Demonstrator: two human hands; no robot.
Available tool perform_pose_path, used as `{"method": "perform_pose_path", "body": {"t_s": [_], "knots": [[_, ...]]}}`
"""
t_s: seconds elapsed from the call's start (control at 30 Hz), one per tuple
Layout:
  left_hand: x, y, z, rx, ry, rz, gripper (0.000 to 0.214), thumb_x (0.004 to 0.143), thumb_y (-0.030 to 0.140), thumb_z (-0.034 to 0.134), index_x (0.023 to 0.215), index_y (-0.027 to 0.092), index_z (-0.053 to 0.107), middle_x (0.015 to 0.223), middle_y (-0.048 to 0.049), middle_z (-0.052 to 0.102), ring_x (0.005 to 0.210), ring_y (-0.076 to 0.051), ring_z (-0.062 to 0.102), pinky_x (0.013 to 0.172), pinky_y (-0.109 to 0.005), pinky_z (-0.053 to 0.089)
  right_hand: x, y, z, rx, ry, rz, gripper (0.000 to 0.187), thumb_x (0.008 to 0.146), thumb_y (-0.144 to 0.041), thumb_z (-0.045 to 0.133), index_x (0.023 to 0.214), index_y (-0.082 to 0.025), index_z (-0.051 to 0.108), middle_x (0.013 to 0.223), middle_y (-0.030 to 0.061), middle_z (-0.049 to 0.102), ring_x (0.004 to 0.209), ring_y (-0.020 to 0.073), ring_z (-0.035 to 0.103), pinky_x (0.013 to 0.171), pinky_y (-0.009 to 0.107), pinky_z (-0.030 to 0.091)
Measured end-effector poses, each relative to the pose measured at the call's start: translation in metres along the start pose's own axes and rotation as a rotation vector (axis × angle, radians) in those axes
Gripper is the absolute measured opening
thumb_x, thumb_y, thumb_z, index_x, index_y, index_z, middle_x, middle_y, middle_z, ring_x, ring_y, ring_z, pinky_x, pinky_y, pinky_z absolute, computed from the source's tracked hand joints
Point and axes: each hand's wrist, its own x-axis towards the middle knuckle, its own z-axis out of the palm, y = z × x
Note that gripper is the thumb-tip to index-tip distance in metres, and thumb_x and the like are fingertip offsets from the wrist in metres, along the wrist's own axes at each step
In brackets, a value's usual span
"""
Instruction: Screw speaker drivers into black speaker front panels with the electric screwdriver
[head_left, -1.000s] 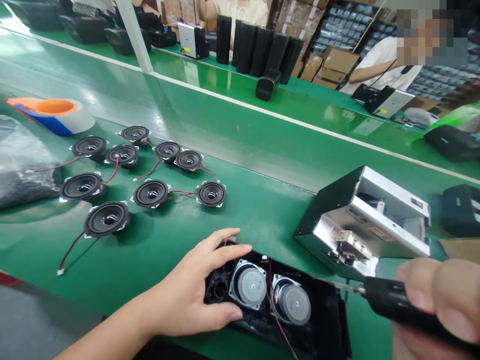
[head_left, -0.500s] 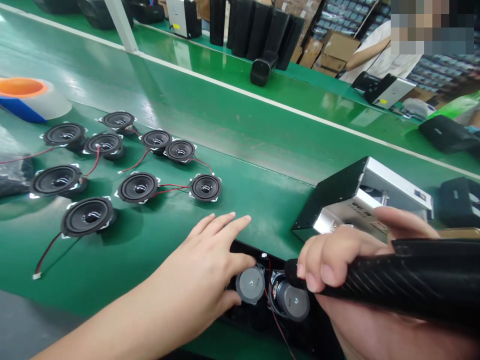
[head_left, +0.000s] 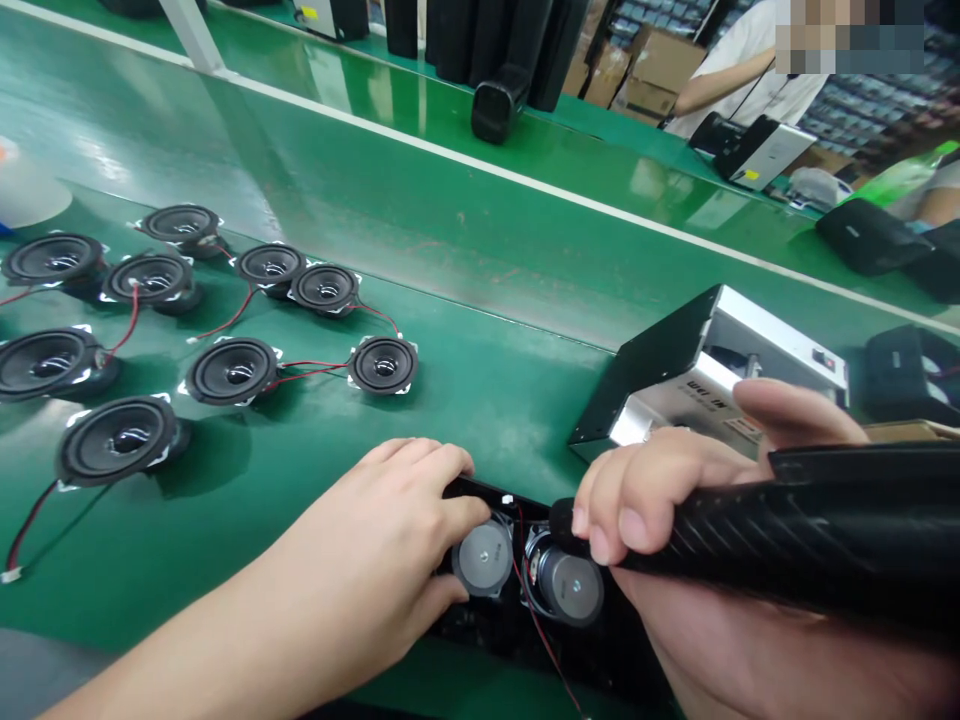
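My left hand (head_left: 420, 540) reaches over a black housing (head_left: 480, 635). Its thumb and a finger lie at the edges of a round speaker (head_left: 484, 558) set face down there, the other fingers curling down past the housing's far edge. In my right hand (head_left: 645, 500) is a black electric screwdriver (head_left: 825, 540) with a ridged grip, its front end beside a second speaker (head_left: 571, 585) in the same housing. My fingers partly cover that end, and the contact point is hidden. A red and black wire (head_left: 541, 635) with a white plug (head_left: 508, 499) runs between the two speakers.
Several loose speakers (head_left: 232, 370) lie cone up on the green bench, some with wires. A silver and black boxy machine (head_left: 712, 380) stands beyond my right hand. Black speaker cases (head_left: 874, 235) sit at the right. Across the bench a person in white (head_left: 739, 70) works.
My left hand's fingers, spread before, have curled down around the left speaker and the housing edge. The view has shifted slightly, and the screwdriver stays by the right speaker.
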Motion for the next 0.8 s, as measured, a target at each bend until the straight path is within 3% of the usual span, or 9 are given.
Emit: {"method": "perform_pose_path", "body": {"t_s": [0.13, 0.4, 0.57, 0.8], "knots": [[-0.001, 0.0, 0.0, 0.001, -0.027, -0.025, 0.037, 0.08, 0.02, 0.083, 0.116, 0.03, 0.08, 0.129, -0.0085, 0.069, 0.115, -0.035, 0.067, 0.1, -0.059, 0.06, 0.001, 0.005, 0.007, 0.089, 0.142, -0.031, 0.051, 0.107, -0.074, 0.051, 0.117, -0.03, 0.076, 0.061, 0.0026, 0.067, 0.046, 0.0238, 0.06, 0.046, 0.04, 0.052], [-0.001, 0.001, 0.0, 0.016, -0.031, -0.029, 0.036, 0.08, 0.02, 0.082, 0.114, 0.03, 0.079, 0.126, -0.0091, 0.067, 0.109, -0.034, 0.069, 0.089, -0.053, 0.064, 0.005, 0.002, 0.008, 0.081, 0.107, 0.004, 0.047, 0.109, -0.07, 0.052, 0.111, -0.032, 0.078, 0.059, 0.0016, 0.067, 0.047, 0.0239, 0.061, 0.048, 0.041, 0.054], [0.001, 0.0, -0.002, 0.02, -0.034, -0.025, 0.034, 0.08, 0.021, 0.082, 0.113, 0.03, 0.079, 0.127, -0.0091, 0.067, 0.108, -0.034, 0.069, 0.083, -0.051, 0.065, 0.005, 0.012, 0.007, 0.107, 0.116, -0.032, 0.058, 0.111, -0.072, 0.039, 0.119, -0.029, 0.077, 0.06, 0.0038, 0.066, 0.047, 0.0254, 0.061, 0.048, 0.042, 0.05], [0.001, -0.001, -0.002, 0.017, -0.042, -0.023, 0.032, 0.081, 0.021, 0.083, 0.111, 0.03, 0.079, 0.129, -0.0088, 0.067, 0.112, -0.034, 0.069, 0.084, -0.05, 0.065, 0.001, 0.017, 0.01, 0.103, 0.114, -0.027, 0.063, 0.099, -0.085, 0.054, 0.115, -0.029, 0.078, 0.062, 0.0017, 0.066, 0.046, 0.0235, 0.059, 0.045, 0.04, 0.047]]}}
